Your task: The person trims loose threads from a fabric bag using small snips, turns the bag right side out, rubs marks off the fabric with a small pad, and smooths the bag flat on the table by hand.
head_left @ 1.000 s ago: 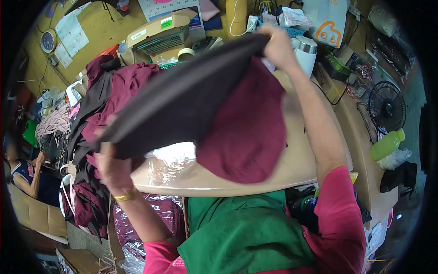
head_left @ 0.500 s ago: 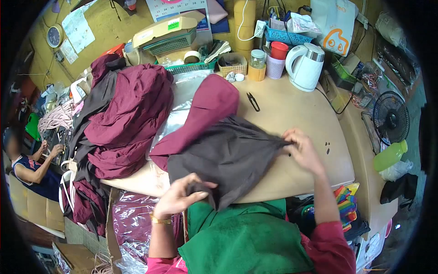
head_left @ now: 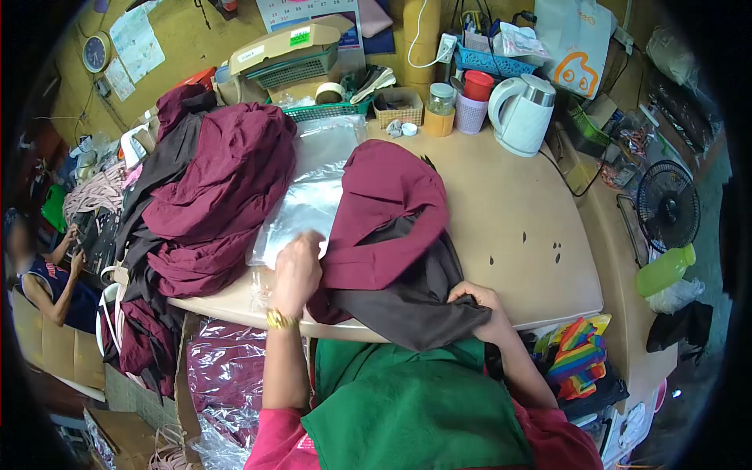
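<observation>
A maroon and dark-grey fabric piece [head_left: 392,258] lies bunched in front of me, its maroon part folded over the grey part. My right hand [head_left: 483,311] pinches the grey cloth at its lower right, close to the table's front edge. My left hand [head_left: 296,270] is at the cloth's left edge, above clear plastic bags [head_left: 301,207]; its fingers are curled and slightly blurred, and whatever they may hold is hidden. Black thread snips [head_left: 428,162] are mostly covered by the maroon cloth.
A large maroon and grey fabric heap [head_left: 215,204] is on the left. A white kettle [head_left: 521,116], jars and baskets line the back. To the right stands a black fan [head_left: 667,204]. Another person [head_left: 55,286] sits at far left.
My right hand has come down and left with the grey cloth. My left hand has moved up to the cloth's left side. The maroon part has shifted right, over the snips.
</observation>
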{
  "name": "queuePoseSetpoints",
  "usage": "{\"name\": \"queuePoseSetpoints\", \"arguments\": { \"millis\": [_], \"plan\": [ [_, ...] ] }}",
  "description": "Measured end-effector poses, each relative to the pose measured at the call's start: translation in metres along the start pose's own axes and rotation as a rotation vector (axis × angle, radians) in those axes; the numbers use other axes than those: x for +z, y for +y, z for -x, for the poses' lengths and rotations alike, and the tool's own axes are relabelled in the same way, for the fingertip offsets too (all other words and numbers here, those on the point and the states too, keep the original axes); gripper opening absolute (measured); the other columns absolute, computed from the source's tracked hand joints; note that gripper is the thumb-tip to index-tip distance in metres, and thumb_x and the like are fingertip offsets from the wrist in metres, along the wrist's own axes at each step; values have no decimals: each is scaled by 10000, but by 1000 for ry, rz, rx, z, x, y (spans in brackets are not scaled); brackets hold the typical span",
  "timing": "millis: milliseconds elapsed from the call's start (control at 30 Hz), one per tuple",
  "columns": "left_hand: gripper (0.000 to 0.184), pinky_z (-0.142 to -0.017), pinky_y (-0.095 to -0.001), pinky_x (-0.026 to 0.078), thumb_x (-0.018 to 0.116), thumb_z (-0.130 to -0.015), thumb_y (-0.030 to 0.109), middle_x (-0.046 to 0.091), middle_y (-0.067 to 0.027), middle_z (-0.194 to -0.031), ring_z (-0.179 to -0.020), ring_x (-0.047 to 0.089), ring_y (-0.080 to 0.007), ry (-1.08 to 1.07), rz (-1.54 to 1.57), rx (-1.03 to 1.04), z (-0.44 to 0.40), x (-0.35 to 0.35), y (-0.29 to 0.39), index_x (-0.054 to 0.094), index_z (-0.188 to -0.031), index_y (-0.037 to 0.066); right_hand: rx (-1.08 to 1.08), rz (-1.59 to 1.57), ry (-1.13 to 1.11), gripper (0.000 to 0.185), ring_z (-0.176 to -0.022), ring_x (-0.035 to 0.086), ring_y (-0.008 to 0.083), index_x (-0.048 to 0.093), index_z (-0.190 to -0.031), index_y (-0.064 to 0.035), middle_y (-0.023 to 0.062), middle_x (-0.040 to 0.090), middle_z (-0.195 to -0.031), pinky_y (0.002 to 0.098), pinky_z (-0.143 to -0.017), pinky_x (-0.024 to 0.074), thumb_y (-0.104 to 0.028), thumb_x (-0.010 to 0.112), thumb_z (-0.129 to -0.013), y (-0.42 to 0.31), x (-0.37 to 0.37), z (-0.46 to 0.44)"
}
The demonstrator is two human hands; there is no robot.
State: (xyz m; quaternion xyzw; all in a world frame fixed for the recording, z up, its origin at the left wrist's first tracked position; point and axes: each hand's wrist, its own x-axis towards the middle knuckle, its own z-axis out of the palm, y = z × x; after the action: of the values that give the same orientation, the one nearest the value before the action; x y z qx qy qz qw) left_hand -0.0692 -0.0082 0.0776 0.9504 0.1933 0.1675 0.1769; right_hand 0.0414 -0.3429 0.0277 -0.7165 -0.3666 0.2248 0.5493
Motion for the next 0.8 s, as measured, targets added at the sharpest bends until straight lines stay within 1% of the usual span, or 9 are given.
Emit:
{"name": "queuePoseSetpoints", "arguments": {
  "millis": [167,200,300,367,500,633,700,733,800],
  "plan": [
    [533,-833,-341,529,782,-795,124,691,-114,-1050,-984,665,-244,-649,696,425,11,-3,56,614,-1293,37,-318,40,315,277,-1024,623,169,644,-1083,0,76,645,-1086,283,-881,477,31,637,-808,2,49,-27],
    [536,-860,-341,523,766,-805,109,670,-125,-1114,-1003,658,-252,-535,754,438,19,10,71,602,-1310,33,-161,-536,277,281,-1046,621,181,638,-1130,4,76,638,-1110,293,-906,481,5,584,-854,3,58,-30],
    [554,-889,-357,511,679,-803,-21,566,-161,-1283,-1058,617,-296,-141,729,378,27,42,86,555,-1341,15,-31,-613,317,339,-1082,612,193,606,-1232,1,68,622,-1159,318,-949,485,-90,411,-970,28,62,-39],
    [604,-887,-372,511,613,-794,-83,527,-182,-1337,-1106,603,-322,-142,713,107,31,39,76,508,-1380,18,-42,-986,191,358,-1090,601,179,578,-1281,-7,83,610,-1201,314,-972,472,-148,404,-1003,27,54,-42],
    [727,-1025,-386,461,532,-770,-155,305,-217,-1559,-1318,498,-384,-219,687,405,37,41,73,418,-1462,37,-265,-914,109,404,-1124,592,203,528,-1352,-14,80,597,-1258,339,-1007,461,-226,400,-1033,71,52,-43],
    [673,-1114,-429,401,446,-814,-110,438,-254,-1471,-1376,417,-412,-392,433,274,43,47,70,412,-1469,35,431,-1031,458,344,-1142,605,303,582,-1235,-7,110,614,-1300,410,-963,483,-220,504,-976,-28,58,-40],
    [572,-1069,-430,449,462,-838,-52,552,-263,-1325,-1294,481,-441,-317,478,359,43,52,55,461,-1408,1,-39,568,-327,336,-1051,624,374,592,-1189,-12,154,649,-1180,437,-898,505,-152,632,-886,-63,7,-40],
    [524,-1059,-433,452,482,-834,-35,569,-255,-1272,-1255,502,-446,-400,408,352,38,24,66,492,-1358,-12,-63,642,-191,292,-970,646,388,672,-1106,-25,164,667,-1018,423,-901,509,-41,690,-815,-83,1,-38],
    [374,-1015,-443,463,527,-819,-4,605,-230,-1116,-1172,550,-424,-363,264,512,37,19,69,590,-1186,-26,-280,491,-20,313,-975,642,398,660,-1136,-24,167,662,-1051,438,-899,507,-61,688,-826,-112,3,-45]
  ]
}}
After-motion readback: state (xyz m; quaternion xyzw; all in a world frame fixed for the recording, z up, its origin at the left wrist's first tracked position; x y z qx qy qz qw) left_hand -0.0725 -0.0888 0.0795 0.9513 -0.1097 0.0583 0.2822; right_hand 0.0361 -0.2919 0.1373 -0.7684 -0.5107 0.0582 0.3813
